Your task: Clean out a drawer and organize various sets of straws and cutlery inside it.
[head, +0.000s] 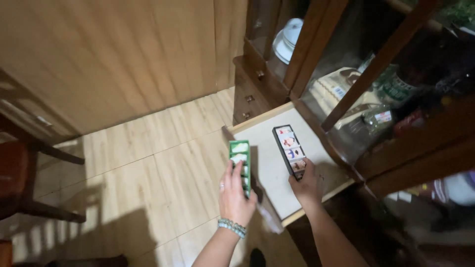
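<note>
My left hand (234, 194) grips a long green tray (240, 163) with white pieces in its slots, held above the front edge of an open drawer (269, 168). My right hand (307, 185) holds the near end of a long black tray (289, 148) with picture tiles, which lies inside the drawer on its pale bottom. A beaded bracelet circles my left wrist and a ring shows on one finger.
The drawer belongs to a dark wooden cabinet with glass doors (346, 74); behind the glass are white dishes (287, 39) and packaged goods (346, 94). A pale tiled floor (148, 163) spreads to the left, with a wooden chair (20, 178) at the far left.
</note>
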